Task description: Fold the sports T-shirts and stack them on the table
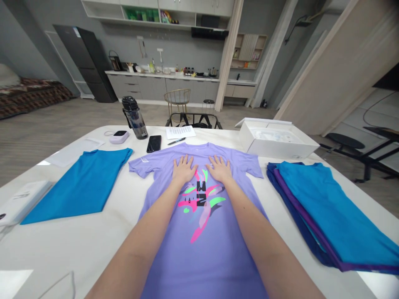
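A lilac T-shirt (202, 245) with a pink, green and black print lies spread flat, front up, on the white table (102, 232), its neck pointing away from me. My left hand (184, 168) rests flat on the upper chest, fingers stretched out. My right hand (220, 167) lies flat beside it, just right of the print, fingers apart too. Neither hand holds anything.
A folded blue shirt (81, 187) lies at the left. A stack of blue and purple shirts (330, 216) lies at the right. Behind the T-shirt are a dark water bottle (134, 118), a phone (154, 143), a pen and paper (180, 133), and an open white box (276, 143).
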`<state>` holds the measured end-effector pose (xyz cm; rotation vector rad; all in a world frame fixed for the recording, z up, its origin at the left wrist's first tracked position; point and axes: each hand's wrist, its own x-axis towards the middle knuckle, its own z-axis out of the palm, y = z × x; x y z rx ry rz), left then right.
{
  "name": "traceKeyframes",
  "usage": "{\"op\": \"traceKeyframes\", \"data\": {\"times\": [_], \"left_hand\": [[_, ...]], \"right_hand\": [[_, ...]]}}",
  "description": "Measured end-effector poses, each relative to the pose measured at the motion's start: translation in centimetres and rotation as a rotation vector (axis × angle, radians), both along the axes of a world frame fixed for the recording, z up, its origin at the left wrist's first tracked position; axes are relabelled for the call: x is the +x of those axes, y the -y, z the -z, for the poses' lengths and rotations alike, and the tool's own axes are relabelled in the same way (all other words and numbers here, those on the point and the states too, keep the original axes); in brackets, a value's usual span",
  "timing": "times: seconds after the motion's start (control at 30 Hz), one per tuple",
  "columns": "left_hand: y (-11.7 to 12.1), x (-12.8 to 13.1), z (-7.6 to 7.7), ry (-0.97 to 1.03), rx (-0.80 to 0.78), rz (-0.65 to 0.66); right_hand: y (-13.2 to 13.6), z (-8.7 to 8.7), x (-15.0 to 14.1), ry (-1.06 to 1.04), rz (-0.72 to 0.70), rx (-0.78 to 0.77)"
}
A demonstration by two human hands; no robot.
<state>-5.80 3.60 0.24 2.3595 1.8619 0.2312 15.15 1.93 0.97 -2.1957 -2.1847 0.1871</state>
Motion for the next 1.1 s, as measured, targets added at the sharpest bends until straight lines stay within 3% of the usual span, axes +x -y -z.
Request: {"op": "traceKeyframes", "data": {"times": [0.37,0.53,0.63,0.73,0.8,0.93,1.1], "left_hand": [[2.0,-0.4,-0.5,0.032,0.007,0.032],[3.2,0.1,-1.5,0.046,0.168,0.062],[5.0,0.7,-1.8,0.035,0.182,0.121],[7.8,1.1,-1.5,0.047,0.130,0.124],[9.9,1.1,-1.1,0.053,0.078,0.116],[13.1,0.9,-0.7,0.057,0.021,0.044],[15.0,0.7,-1.4,0.052,0.094,0.041]], "right_hand": [[2.0,0.3,-0.1,-0.035,0.020,0.018],[2.1,-0.3,-0.2,-0.044,0.008,-0.001],[2.7,-1.0,-0.6,-0.062,0.024,0.044],[3.7,-1.8,-1.2,-0.065,0.077,0.255],[4.5,-2.3,-1.4,-0.065,0.110,0.316],[6.6,-2.7,-1.4,-0.082,0.014,0.195],[10.8,-1.8,-1.6,-0.050,-0.113,0.143]]}}
